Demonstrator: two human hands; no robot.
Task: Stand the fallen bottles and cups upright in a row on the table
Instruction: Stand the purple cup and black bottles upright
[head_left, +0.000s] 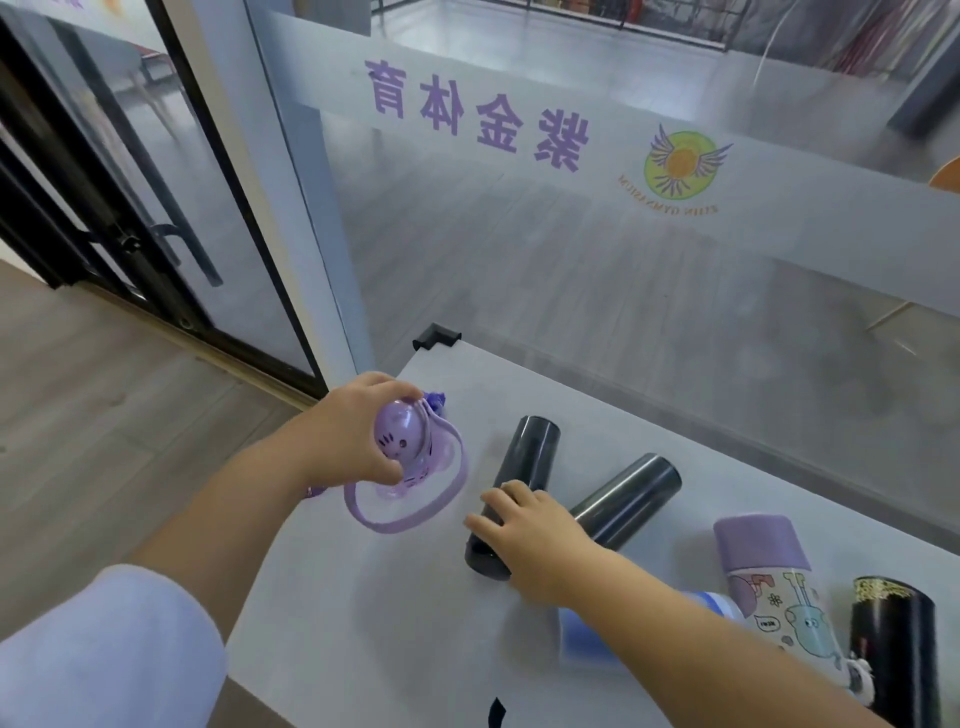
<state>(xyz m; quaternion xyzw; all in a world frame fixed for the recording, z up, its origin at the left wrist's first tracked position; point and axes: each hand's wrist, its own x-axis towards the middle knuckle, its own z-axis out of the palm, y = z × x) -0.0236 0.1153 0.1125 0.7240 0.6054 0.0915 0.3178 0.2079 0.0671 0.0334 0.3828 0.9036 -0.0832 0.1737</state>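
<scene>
My left hand (345, 439) grips the top of a purple bottle (402, 441) with a cat face on its lid; it stands near the table's far left corner, its purple strap (415, 512) looped on the surface. My right hand (535, 543) grasps a black bottle (522, 467) lying on its side in the middle. A second dark bottle (631, 496) lies tilted beside it. To the right lie a cartoon-printed bottle with a purple cap (769, 582) and a black bottle with a gold band (896, 639). A blue cup (587, 642) is partly hidden under my right forearm.
The grey table (389, 597) stands against a glass partition (571, 234) with purple lettering. A black corner guard (436, 335) marks the far left corner. Wooden floor (104, 415) lies to the left, beyond the table's edge.
</scene>
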